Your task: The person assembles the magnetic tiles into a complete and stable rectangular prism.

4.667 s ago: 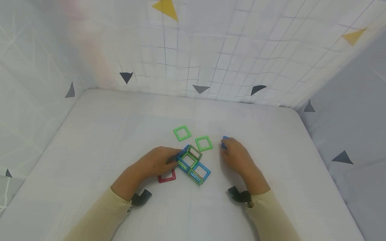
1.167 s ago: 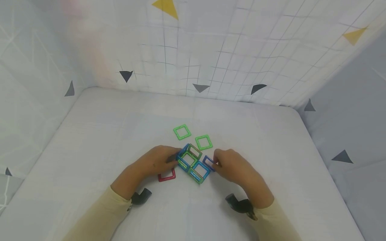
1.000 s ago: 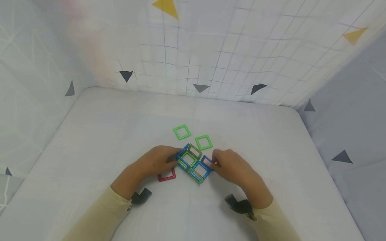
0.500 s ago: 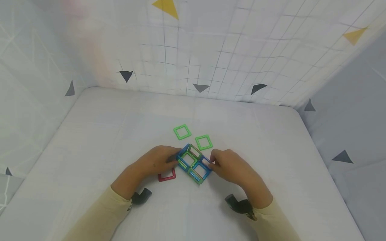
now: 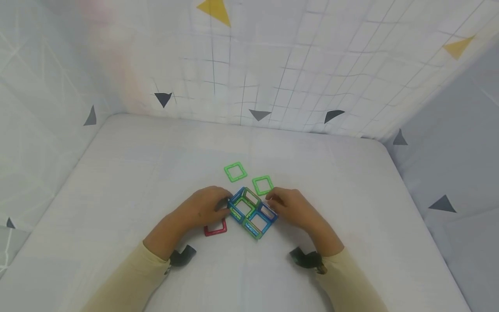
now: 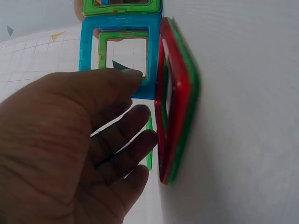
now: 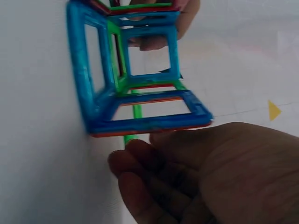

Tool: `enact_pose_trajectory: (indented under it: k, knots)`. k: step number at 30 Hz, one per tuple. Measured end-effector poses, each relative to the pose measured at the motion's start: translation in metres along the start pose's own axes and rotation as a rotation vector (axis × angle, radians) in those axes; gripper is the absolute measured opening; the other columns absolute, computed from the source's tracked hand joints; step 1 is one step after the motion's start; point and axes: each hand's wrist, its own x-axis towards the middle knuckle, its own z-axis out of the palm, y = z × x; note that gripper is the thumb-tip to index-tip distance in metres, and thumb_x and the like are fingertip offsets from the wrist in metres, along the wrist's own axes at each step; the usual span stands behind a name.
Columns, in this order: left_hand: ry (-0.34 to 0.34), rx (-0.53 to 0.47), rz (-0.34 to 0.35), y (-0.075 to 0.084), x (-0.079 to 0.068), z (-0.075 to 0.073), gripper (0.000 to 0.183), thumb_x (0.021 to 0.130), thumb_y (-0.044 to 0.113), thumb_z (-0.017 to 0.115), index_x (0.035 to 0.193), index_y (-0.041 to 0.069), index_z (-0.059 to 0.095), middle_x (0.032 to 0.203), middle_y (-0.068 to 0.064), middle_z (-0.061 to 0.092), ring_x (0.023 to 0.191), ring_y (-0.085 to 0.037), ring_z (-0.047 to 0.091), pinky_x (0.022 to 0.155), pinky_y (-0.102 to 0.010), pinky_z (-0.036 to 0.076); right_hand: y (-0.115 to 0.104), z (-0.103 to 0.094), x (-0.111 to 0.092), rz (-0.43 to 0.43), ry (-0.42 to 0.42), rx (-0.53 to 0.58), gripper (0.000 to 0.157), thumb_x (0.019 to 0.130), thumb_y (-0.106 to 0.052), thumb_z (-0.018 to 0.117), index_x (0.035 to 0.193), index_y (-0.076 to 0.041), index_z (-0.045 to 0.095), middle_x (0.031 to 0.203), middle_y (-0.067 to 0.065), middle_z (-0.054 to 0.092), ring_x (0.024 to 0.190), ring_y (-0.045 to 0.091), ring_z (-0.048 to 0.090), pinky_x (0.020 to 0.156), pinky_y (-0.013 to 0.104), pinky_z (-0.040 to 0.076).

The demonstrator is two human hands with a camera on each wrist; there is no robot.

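A: How is the left hand (image 5: 206, 206) posed?
B: Thumb and fingers are loosely bent with a gap between them, and grip nothing. The thumb overlaps a blue upright tile (image 6: 121, 21) in the left wrist view; contact cannot be judged.

A: And the right hand (image 5: 294, 208)?
B: Relaxed, fingers slightly bent, nothing held. It lies just beside a blue side tile (image 7: 149, 125).

A: Where is the tile assembly (image 5: 253, 211)?
B: On the counter (image 5: 195, 151), between the two hands and near the fingertips of both. Square frame tiles form two joined box-like cells, uncovered above.

A: What do the cells show inside?
B: The cell nearer the left hand has a green floor frame (image 5: 250, 214); the cell nearer the right hand has a blue floor frame (image 5: 267, 228). The pale counter shows through both.

A: Which tiles lie loose?
B: A red tile (image 5: 216, 232) lies flat, partly hidden by the left hand, on its thumb side. One green tile (image 5: 255, 187) lies at the right hand's fingertips; a second green tile (image 5: 239, 177) lies farther forward, ahead of the left hand's fingertips.
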Motion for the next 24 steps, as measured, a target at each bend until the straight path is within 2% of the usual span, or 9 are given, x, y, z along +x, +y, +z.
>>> enact_pose_trajectory:
  k: [7,12,14,19,24]
  knots:
    - [0.007,0.002,0.01,-0.001,0.001,0.0,0.04,0.086,0.028,0.078,0.123,0.017,0.067,0.104,0.008,0.065,0.094,-0.01,0.055,0.086,-0.027,0.055,0.006,0.013,0.007,-0.089,0.047,0.094,0.022,0.099,-0.021,0.062,0.119,-0.014,0.069,0.111,-0.005,0.071,0.096,0.011,0.065,0.085,0.032,0.057]
    - [0.004,-0.003,-0.006,-0.001,0.001,0.002,0.041,0.087,0.027,0.077,0.125,0.017,0.067,0.095,0.008,0.061,0.087,-0.01,0.053,0.072,-0.021,0.051,0.006,0.015,0.007,-0.081,0.031,0.126,0.022,0.099,-0.022,0.062,0.12,-0.015,0.069,0.11,-0.006,0.071,0.096,0.009,0.066,0.086,0.032,0.057]
    - [0.008,-0.004,-0.012,-0.001,0.002,0.003,0.042,0.088,0.027,0.077,0.127,0.016,0.066,0.094,0.008,0.061,0.085,-0.011,0.053,0.07,-0.021,0.05,0.007,0.015,0.008,-0.066,0.027,0.129,0.022,0.099,-0.023,0.062,0.119,-0.016,0.069,0.109,-0.007,0.071,0.094,0.008,0.065,0.084,0.032,0.056]
    - [0.012,-0.013,-0.012,0.0,0.003,0.005,0.046,0.09,0.026,0.075,0.133,0.018,0.063,0.098,0.008,0.064,0.087,-0.01,0.055,0.074,-0.022,0.052,0.01,0.018,0.011,-0.043,0.032,0.177,0.025,0.1,-0.024,0.061,0.124,-0.019,0.066,0.107,-0.005,0.07,0.087,0.01,0.064,0.077,0.03,0.056]
    - [-0.036,-0.055,-0.009,0.004,0.003,0.005,0.056,0.093,0.026,0.071,0.145,0.022,0.052,0.11,0.009,0.066,0.099,-0.01,0.058,0.085,-0.027,0.054,0.013,0.02,0.013,-0.007,0.042,0.228,0.035,0.1,-0.023,0.061,0.135,-0.024,0.059,0.105,-0.002,0.069,0.085,0.012,0.066,0.072,0.028,0.057]
